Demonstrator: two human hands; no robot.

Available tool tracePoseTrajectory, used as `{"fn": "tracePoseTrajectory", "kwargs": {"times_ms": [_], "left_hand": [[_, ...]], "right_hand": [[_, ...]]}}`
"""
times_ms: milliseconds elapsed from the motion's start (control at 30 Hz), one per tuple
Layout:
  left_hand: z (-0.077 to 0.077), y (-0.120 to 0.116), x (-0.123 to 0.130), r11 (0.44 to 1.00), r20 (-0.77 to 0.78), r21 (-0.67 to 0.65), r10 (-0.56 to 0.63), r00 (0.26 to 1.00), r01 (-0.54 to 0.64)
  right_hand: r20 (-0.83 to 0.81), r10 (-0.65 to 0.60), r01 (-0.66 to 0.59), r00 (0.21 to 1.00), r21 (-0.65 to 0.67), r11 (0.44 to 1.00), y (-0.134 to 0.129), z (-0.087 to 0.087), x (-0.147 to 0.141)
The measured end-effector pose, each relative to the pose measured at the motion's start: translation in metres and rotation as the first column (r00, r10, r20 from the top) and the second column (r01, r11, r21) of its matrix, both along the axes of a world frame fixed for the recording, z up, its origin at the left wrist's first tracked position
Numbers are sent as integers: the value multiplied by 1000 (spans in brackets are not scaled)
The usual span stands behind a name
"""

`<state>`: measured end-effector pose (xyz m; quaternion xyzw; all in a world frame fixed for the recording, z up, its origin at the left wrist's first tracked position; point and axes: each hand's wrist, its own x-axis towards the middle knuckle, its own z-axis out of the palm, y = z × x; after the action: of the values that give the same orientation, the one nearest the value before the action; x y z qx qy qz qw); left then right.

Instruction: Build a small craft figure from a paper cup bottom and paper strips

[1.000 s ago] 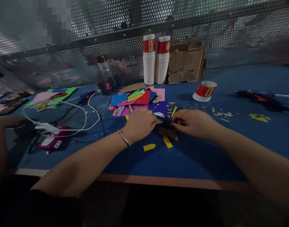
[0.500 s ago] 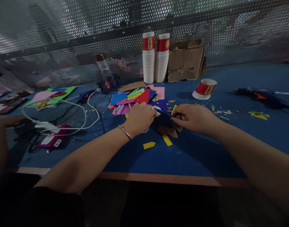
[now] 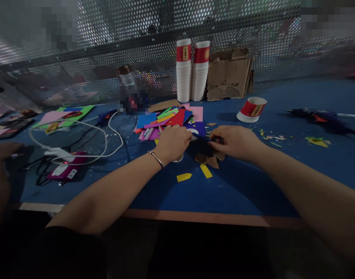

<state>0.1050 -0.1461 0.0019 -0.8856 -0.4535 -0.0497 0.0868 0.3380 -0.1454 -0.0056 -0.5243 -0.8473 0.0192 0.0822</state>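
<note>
My left hand [image 3: 175, 142] is closed over a white paper cup [image 3: 194, 133], most of which the hand hides. A flat, narrow dark blue piece [image 3: 202, 137] is pinched in my right hand [image 3: 231, 140], its far end against the cup. I cannot tell whether it is paper or a tool. Below my hands lie torn brown cardboard scraps [image 3: 212, 161], a yellow paper tag [image 3: 206, 171] and a pointed yellow strip [image 3: 184, 177]. Just behind my left hand is a pile of coloured paper [image 3: 177, 117].
Two stacks of paper cups [image 3: 183, 83] stand beside a cardboard box [image 3: 227, 77] at the back. A single red-and-white cup [image 3: 252, 109] and a glue gun [image 3: 319, 117] are on the right. Leftward lie a magenta power strip [image 3: 67, 172], a white cable [image 3: 103, 133] and another person's hand [image 3: 4, 151].
The dark blue piece has turned and now shows as a narrower strip. Both my hands stay almost in place. The view has shifted slightly.
</note>
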Motion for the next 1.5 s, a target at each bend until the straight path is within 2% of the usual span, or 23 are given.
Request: {"fn": "tracePoseTrajectory", "kwargs": {"times_ms": [300,500,567,667,733,833,900,1033,1167,1500], "left_hand": [[1,6,-11,999,207,-30,-10,978,16],[4,8,-29,1000,338,-22,-4,941,12],[8,10,-37,999,362,-31,28,932,-18],[19,10,-51,994,388,-94,96,917,-64],[28,5,-57,981,388,-196,90,917,-14],[41,-12,-56,881,302,-433,-55,952,188],[46,-29,-49,837,223,-500,-124,967,223],[43,-58,-31,874,23,-449,-197,980,186],[38,-70,-21,892,-82,-426,-207,975,154],[39,-74,-17,875,-82,-473,-156,984,99]], "right_hand": [[-35,0,1,999,25,1000,-1,-2,-1],[-183,62,-39,981,130,991,-8,-1,1],[-236,119,-95,965,110,989,-15,2,0],[-273,269,-268,924,40,963,-30,6,-3],[-272,371,-387,888,-8,922,-38,9,-7],[-238,452,-480,860,-74,874,-45,12,-11],[-187,463,-485,866,-95,869,-47,14,-12],[-114,450,-462,886,-119,879,-48,13,-12],[-104,442,-453,891,-144,880,-47,10,-12],[-137,422,-442,896,-190,877,-47,14,-13]]}}
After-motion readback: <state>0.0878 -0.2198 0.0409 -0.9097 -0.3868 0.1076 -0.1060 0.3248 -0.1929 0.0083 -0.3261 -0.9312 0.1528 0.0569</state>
